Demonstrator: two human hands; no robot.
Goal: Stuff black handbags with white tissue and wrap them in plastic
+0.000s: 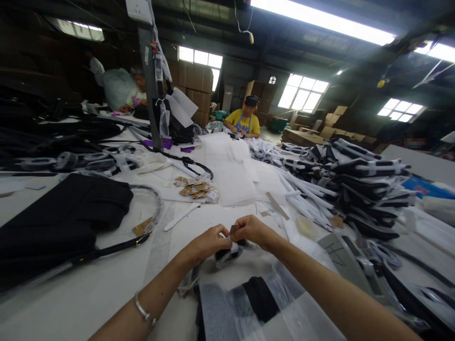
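My left hand [213, 242] is closed on a small dark bundle [227, 255] with whitish wrapping, just above the table. Close against it, my right hand [253, 230] pinches a small brown piece [233, 229] between thumb and fingers. The fingertips of both hands nearly meet. Below them lies a black item [261, 298] partly covered by clear and greyish plastic sheeting, near the front edge of the view. How the bundle is fastened is too small to tell.
A black bag [67, 213] with a strap lies at left. Brown tags [199, 188] and white sheets [234, 180] are ahead. Wrapped black items [369, 189] are piled at right. A grey post [151, 76] rises at back left. A person in yellow [245, 121] sits across.
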